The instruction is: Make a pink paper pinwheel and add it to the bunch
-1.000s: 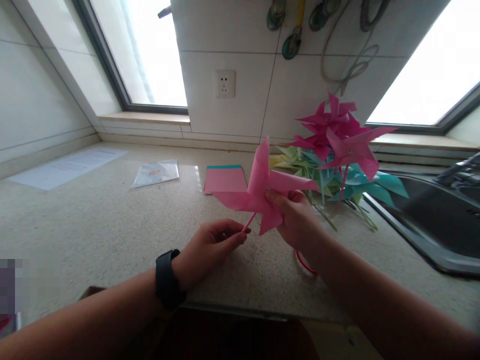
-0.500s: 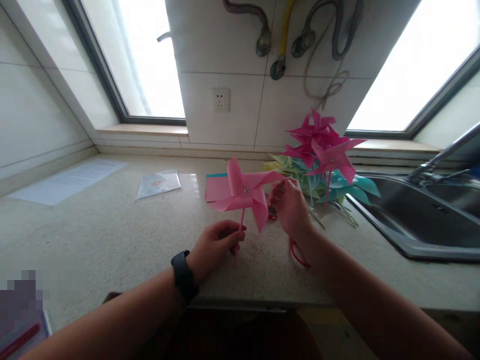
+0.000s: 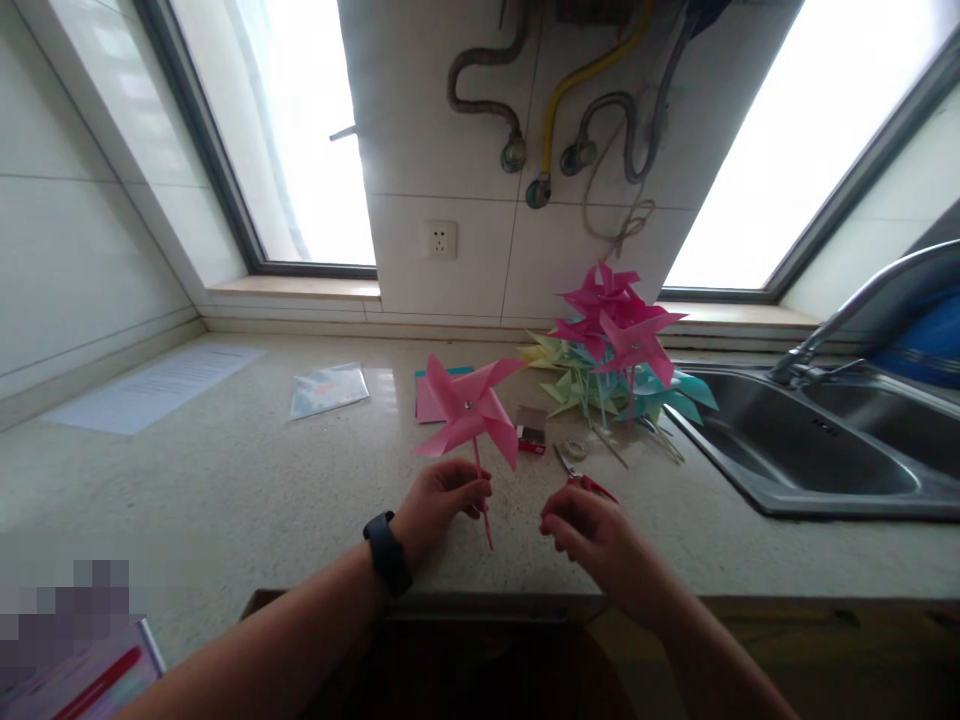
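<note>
My left hand, with a black watch on its wrist, is closed around the pink stick of a pink paper pinwheel and holds it upright above the counter. My right hand hovers to the right of the stick with loosely curled fingers and nothing in it. Just beyond it lie red-handled scissors. A heap of finished pinwheels, pink, green and teal, rests at the back near the sink.
A small red and brown box and a tape roll lie behind the scissors. Pink paper sheets, a clear packet and a printed sheet lie on the speckled counter. A steel sink is at the right.
My right hand has let go of the pinwheel's blades and dropped back toward me. My left hand keeps the stick. The view has tilted up and pulled back.
</note>
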Available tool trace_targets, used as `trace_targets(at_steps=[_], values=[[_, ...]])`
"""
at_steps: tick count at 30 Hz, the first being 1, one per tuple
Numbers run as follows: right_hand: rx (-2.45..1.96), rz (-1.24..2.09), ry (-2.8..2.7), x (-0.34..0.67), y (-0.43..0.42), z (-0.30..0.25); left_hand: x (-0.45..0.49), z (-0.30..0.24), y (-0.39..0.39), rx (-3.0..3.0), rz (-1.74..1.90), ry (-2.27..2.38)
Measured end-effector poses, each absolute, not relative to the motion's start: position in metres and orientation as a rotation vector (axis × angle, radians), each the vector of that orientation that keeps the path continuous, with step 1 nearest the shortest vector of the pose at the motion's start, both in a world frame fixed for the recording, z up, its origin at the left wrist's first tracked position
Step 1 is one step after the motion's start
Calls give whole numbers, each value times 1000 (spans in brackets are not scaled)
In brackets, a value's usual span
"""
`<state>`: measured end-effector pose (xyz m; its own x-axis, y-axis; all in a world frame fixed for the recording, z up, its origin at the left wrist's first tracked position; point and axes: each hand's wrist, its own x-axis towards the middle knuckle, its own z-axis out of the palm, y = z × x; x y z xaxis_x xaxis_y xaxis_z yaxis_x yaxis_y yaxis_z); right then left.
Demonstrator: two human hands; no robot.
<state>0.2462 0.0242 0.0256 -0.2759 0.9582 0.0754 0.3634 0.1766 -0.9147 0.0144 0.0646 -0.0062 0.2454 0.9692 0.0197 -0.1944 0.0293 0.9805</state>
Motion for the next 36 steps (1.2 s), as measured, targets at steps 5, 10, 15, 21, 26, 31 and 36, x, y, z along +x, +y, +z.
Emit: trace_targets(at_steps=[5,10,15,21,26,31,36], values=[[-1388,1046,-1725,211,-6,-13,14,-10,59,1193,1089,887],[-1375,993,-1696,195,-7,-16,13,-19,58,1228,1064,885],[-1362,955,-1693,195,-4,-23,13,-19,56,1266,1049,880],[-1301,954,-1725,197,-1,-27,15,-16,54,1304,1052,881],[-1307,1038,-1733,205,2,-21,17,-16,51,1308,1056,910],[-1315,1067,-1739,209,2,-17,16,-16,48,1321,1051,933],[-1312,1073,-1716,209,3,-21,18,-12,46,1335,1040,926]])
